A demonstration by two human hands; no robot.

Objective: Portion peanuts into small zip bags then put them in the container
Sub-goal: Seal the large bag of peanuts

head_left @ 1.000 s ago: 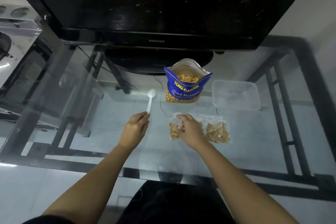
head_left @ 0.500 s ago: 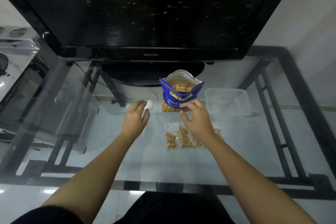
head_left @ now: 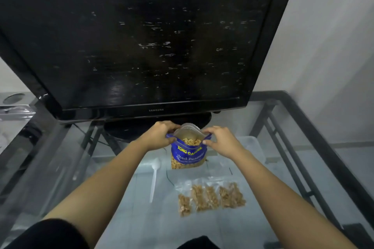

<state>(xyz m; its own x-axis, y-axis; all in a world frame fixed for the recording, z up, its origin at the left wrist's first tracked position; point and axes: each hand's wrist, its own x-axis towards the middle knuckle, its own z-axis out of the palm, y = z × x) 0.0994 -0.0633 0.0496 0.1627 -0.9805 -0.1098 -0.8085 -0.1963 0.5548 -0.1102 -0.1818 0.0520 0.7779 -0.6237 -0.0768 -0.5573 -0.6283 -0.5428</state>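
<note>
Both hands have left what they were doing half a second ago: the left has let go of the spoon, the right has come up off the bags, and each now pinches a top corner of the pouch.

Nearest, on the glass table [head_left: 283, 198], lie the filled zip bags [head_left: 210, 197], side by side and slightly overlapping, sealed as far as I can tell; none has yet gone into the container. They sit just near of the pouch, probably so they are handy to gather up later.

Left of them the spoon [head_left: 154, 178] lies flat, bowl pointing far, untouched.

Farther on stands the pouch [head_left: 188, 155], upright, mouth open, peanuts [head_left: 191, 141] showing inside. The left hand [head_left: 156, 137] grips its left top corner and the right hand [head_left: 219, 141] its right one, thumbs near, fingers far. Holding both ends of the mouth suits pressing the zip shut or spreading it; I cannot tell which.

Right of the pouch, partly behind the right hand, the clear container [head_left: 253, 147] waits, seemingly empty.

Farthest, a TV [head_left: 141, 36] on its stand.
</note>
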